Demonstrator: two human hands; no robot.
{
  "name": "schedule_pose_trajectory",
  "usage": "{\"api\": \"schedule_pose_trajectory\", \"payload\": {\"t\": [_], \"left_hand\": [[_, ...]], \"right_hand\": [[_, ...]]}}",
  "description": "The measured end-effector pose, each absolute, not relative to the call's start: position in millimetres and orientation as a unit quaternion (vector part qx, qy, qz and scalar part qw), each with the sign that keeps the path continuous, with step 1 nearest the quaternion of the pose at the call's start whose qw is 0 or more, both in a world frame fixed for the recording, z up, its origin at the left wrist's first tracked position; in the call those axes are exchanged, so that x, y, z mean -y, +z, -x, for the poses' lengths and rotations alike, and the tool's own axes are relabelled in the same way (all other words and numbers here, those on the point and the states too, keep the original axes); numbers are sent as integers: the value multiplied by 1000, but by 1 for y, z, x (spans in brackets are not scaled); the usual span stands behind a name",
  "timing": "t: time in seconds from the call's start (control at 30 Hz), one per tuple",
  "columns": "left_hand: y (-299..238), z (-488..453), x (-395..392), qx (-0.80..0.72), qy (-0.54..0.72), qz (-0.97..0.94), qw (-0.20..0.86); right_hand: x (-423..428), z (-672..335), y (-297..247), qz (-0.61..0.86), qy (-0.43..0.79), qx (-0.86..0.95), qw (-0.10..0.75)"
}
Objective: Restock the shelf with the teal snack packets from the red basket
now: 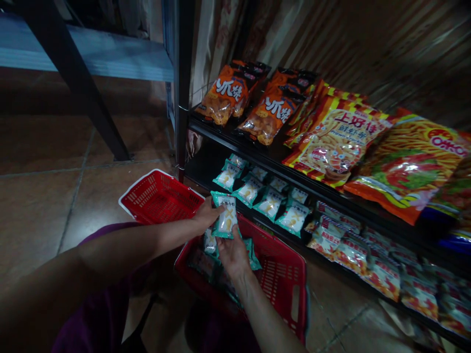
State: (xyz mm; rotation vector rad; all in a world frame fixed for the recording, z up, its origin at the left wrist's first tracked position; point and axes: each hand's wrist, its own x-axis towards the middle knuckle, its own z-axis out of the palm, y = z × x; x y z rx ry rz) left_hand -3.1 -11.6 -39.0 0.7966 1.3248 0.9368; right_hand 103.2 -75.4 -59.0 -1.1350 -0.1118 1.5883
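A: Largest first?
B: Black snack shelf (205, 164), then red plastic basket (279, 252) in front of it.
A: Grips?
B: Left hand (208, 216) partly closed, pinching the left side; right hand (232, 255) likewise, thumb on the lower right corner.
A: Of what?
B: One green-and-white snack packet (225, 214), held over the basket.
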Motion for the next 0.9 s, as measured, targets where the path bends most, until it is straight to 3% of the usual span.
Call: {"api": "schedule_pose_trajectory", "payload": {"t": [0.2,0.5,0.7,0.9], "left_hand": [[-38,7,21,-543,386,-374,645],[-53,12,0,-579,394,-401,590],[-63,15,-31,-574,371,-470,559],[-70,10,-65,-585,373,-517,501]], "right_hand": [[74,-93,-59,466,670,-5,578],[64,-97,-73,496,669,64,550],[47,-120,-90,647,517,182,531],[-3,-127,-89,657,425,343,521]]}}
